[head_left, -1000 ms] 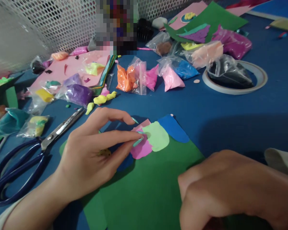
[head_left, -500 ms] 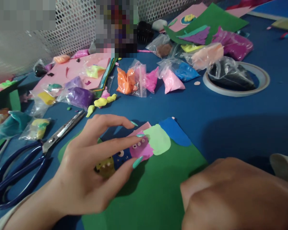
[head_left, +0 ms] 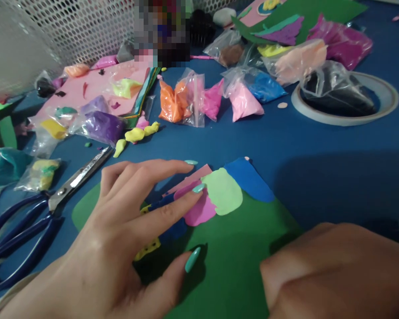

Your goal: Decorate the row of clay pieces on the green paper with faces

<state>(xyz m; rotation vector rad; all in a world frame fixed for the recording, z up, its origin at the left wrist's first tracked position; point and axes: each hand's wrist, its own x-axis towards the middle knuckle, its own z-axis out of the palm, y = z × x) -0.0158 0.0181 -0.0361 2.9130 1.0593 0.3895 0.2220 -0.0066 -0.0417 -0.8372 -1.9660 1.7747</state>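
Observation:
A green sheet lies on the blue table with a row of coloured shapes along its upper edge. My left hand is over it with fingers spread, and one fingertip rests on the pink shape. Beside that are a light green shape and a blue shape. Dark blue and black-dotted yellow shapes show partly beneath my left hand. Low on the right, my right hand is closed in a fist over the sheet's right side; anything inside its fingers is hidden.
Scissors with dark blue handles lie to the left. Bags of orange clay, pink clay and purple clay line the back. A tape roll surrounds a black clay bag. A perforated white basket stands behind.
My left thumb has moved down and away from the pink shape, opening the hand wider. Its white dots are no longer visible. The view has shifted slightly; my right hand remains closed.

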